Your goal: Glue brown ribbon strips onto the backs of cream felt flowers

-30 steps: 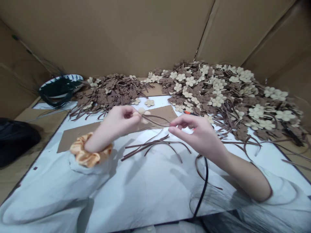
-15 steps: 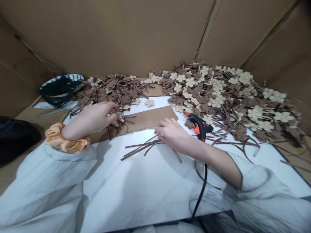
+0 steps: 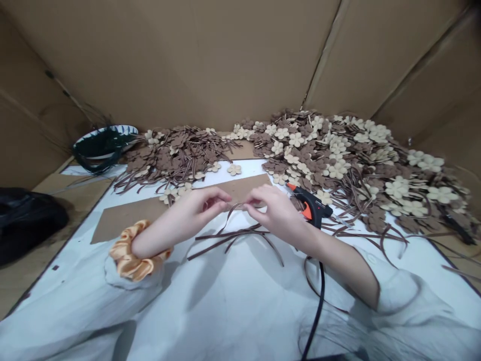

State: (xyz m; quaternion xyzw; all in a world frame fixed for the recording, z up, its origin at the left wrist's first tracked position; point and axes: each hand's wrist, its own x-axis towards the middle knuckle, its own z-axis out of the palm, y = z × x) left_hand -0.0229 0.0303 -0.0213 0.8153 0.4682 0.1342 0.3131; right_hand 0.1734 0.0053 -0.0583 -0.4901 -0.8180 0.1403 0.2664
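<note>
My left hand (image 3: 197, 213) and my right hand (image 3: 272, 210) meet above the table's middle, fingertips nearly touching. A thin brown strip (image 3: 230, 213) arcs out from between them, and both hands pinch it. My curled left fingers hide whatever else they may hold. Loose brown strips (image 3: 229, 239) lie just below my hands. Behind them is a long cardboard strip (image 3: 242, 189). A black and orange hot glue gun (image 3: 311, 206) rests just beyond my right hand. An orange satin scrunchie (image 3: 131, 250) circles my left wrist.
Large heaps of brown and cream flower cutouts (image 3: 330, 160) with strips fill the back of the white table (image 3: 75, 265). A black cord (image 3: 318, 311) runs toward me. A plate with dark cord (image 3: 103, 145) and a black bag (image 3: 26, 223) sit left. Cardboard walls surround everything.
My left hand has come back from the pile at the left to the middle. My right hand has lifted off the loose strips, and the two hands now meet over them.
</note>
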